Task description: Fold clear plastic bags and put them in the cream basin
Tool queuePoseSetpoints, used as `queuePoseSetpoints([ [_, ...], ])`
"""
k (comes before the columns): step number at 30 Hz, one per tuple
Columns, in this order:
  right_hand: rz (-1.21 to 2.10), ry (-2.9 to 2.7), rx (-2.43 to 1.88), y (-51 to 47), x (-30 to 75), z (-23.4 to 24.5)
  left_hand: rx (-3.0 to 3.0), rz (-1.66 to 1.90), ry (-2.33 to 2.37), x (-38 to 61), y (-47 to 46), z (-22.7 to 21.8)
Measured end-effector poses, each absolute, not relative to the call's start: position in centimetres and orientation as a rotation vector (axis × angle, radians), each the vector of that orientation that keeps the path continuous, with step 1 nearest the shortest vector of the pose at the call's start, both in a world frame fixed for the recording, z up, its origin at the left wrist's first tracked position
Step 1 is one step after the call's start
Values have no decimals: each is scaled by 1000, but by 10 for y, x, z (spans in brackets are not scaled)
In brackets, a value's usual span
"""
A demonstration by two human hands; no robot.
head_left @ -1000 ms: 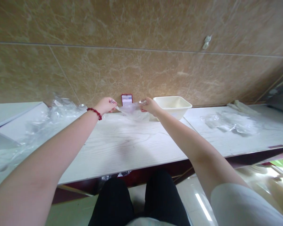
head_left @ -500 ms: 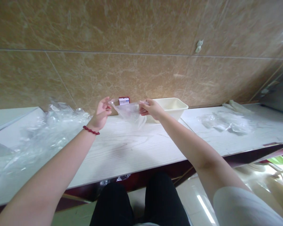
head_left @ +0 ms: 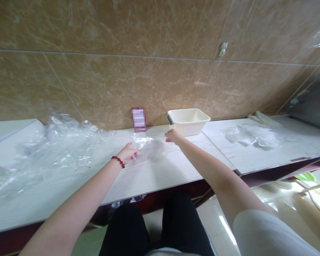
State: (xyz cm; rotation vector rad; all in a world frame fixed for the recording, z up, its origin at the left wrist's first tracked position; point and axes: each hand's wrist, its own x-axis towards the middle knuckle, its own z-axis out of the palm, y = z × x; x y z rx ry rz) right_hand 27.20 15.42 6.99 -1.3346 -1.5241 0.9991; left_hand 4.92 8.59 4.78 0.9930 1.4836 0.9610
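A clear plastic bag (head_left: 152, 150) lies low over the white counter in front of me. My left hand (head_left: 129, 153), with a red bead bracelet at the wrist, is closed on the bag's left end. Just past the bag's upper right side is my right hand (head_left: 172, 136), its fingers bent and close together; whether anything thin is between them is hidden. Directly behind that hand stands a cream plastic bin (head_left: 190, 126) with a grey clip on its left end.
A phone (head_left: 139, 120) leans against the tiled wall. Piled clear plastic bags (head_left: 66, 145) cover the counter's left, beside a white box (head_left: 13, 133). More flattened bags (head_left: 252, 136) lie at right. The counter's front edge runs above my knees.
Both hands have come down towards the counter, lowering the bag from in front of the phone. My left hand moved right and nearer to me; more of the phone and bin shows.
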Motion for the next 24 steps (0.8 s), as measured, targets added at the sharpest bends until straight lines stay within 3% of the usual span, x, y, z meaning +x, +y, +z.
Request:
queuePoseSetpoints([
  [4,812,-1744,-1410,137,267,52,1192,860,1627,47,81,31],
  [8,517,-2413,-1031,106,248,49,1363,783,1725,41,77,27],
  [12,372,-2637,-843,79,231,38,1992,798,2100,38,67,29],
  [17,293,-2718,-894,62,220,15,2694,492,1765,43,56,20],
  [24,167,-2645,-1335,69,227,3,2686,223,1731,40,56,-7],
])
